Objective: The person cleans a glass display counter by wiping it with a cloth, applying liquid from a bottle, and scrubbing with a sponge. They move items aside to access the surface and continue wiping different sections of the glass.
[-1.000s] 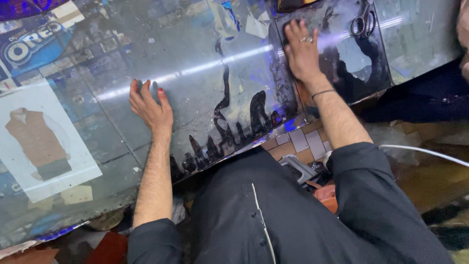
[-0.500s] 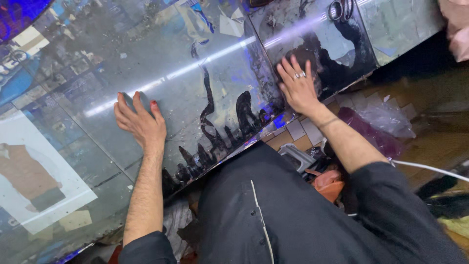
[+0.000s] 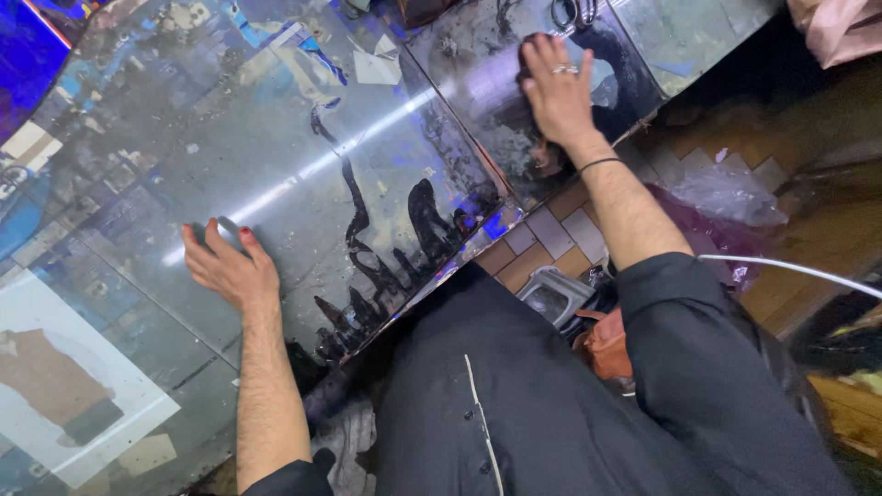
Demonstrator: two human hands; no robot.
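My left hand [image 3: 225, 264] lies flat, fingers spread, on a glass-topped counter [image 3: 303, 119] smeared with dark streaks. A red mark shows on one fingertip. My right hand [image 3: 558, 90], with a ring and a thin dark wristband, presses flat on a darker glass panel [image 3: 478, 73] at the counter's right part. Neither hand holds anything. Black paint-like smudges [image 3: 418, 216] run along the counter's near edge between my arms.
Under the glass at lower left lies a picture of a brown vest [image 3: 55, 386]. Scissors [image 3: 570, 11] rest at the top edge. Right of the counter are a tiled floor [image 3: 551, 234], clear plastic [image 3: 726, 193], an orange bag [image 3: 606, 344] and a white cable [image 3: 790, 268].
The view has swung, so the counter now tilts differently. My right hand slid farther up onto the dark panel. My left hand stays flat on the glass.
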